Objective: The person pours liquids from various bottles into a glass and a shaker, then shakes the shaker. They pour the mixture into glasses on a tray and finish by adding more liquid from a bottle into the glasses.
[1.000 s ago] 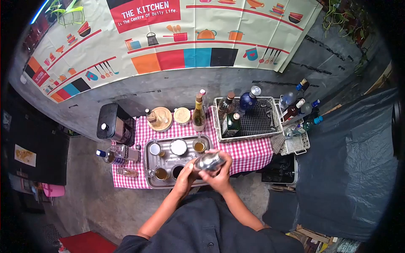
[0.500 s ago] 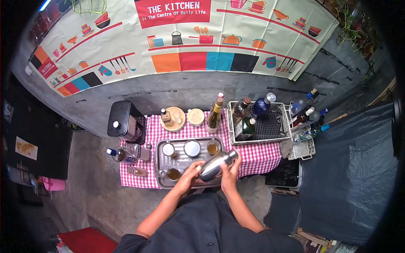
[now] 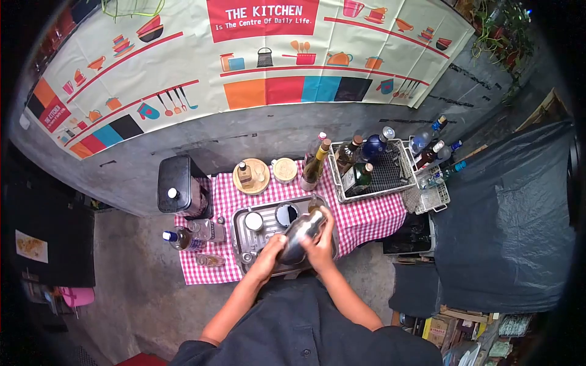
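A shiny metal cocktail shaker (image 3: 300, 236) is held at a slant above the front of a ribbed metal tray (image 3: 251, 239), its narrow top pointing up and right. My left hand (image 3: 268, 258) wraps its lower left side. On the upper right side, my right hand (image 3: 321, 243) grips it with the fingers reaching to the top. Behind it on the tray stand a cup with a white top (image 3: 254, 221) and a round cup with a dark inside (image 3: 286, 214). A glass (image 3: 315, 203) is partly hidden by the shaker. A small clear glass (image 3: 246, 257) is near my left hand.
Left on the checked cloth (image 3: 223, 269) are a blue-capped bottle (image 3: 181, 239), clear bottles and a black container (image 3: 178, 184). Behind the tray stand a wooden plate (image 3: 259, 185) and a tall bottle (image 3: 314, 168). A wire basket (image 3: 373, 193) of bottles stands right.
Both hands have shifted the shaker slightly left, and it stands more steeply tilted. My right hand's fingers have moved up over its top. The camera view has turned a little.
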`<state>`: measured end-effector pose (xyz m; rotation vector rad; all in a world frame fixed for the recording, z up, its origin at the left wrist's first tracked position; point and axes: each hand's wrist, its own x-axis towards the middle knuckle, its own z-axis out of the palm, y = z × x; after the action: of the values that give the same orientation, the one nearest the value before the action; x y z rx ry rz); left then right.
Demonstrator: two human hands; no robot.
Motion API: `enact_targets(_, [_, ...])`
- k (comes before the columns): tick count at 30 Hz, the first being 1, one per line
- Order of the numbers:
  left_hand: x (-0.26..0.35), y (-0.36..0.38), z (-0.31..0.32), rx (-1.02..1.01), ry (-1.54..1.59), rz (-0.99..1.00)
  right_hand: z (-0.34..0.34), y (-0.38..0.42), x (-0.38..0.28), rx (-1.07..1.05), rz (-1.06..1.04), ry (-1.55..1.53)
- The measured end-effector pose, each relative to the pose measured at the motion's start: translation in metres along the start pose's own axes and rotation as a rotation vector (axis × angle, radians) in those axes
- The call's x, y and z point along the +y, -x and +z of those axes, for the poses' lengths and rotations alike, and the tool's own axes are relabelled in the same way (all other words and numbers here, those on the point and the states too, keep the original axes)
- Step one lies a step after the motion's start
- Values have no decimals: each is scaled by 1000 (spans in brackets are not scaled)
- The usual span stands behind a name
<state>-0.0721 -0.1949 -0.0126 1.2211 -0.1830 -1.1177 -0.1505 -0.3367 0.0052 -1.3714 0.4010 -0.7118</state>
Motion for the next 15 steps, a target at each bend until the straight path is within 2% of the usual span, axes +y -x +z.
enact_targets(1, [23, 9, 9, 17, -80, -80, 1, 0, -4, 60, 294, -196])
enact_targets(2, [30, 10, 9, 17, -81, -79, -5, -2, 18, 169, 413, -368])
enact_targets(4, [35, 12, 9, -121, -58, -84, -18, -7, 22, 14, 685, -710])
enact_targets(5, [32, 11, 12, -133, -34, -13, -18, -2, 27, 112, 726, -770])
enact_targets(6, [30, 10, 13, -127, -31, -11, -17, -1, 28, 106, 730, -768])
enact_targets(10, [25, -1, 16, -117, -1, -51, -29, -2, 41, 179, 702, -782])
enact_targets(12, [21, -7, 16, -51, 165, -145, -33, -5, 43, 269, 372, -392])
enact_targets(13, [17, -10, 17, -70, 238, -134, -31, -9, 28, 250, 271, -216])
enact_targets(14, [12, -16, 16, -69, 239, -133, -29, -11, 10, 148, 136, -94])
enact_targets(15, [7, -23, 16, -90, 409, -188, -28, -11, 1, 70, 25, 41])
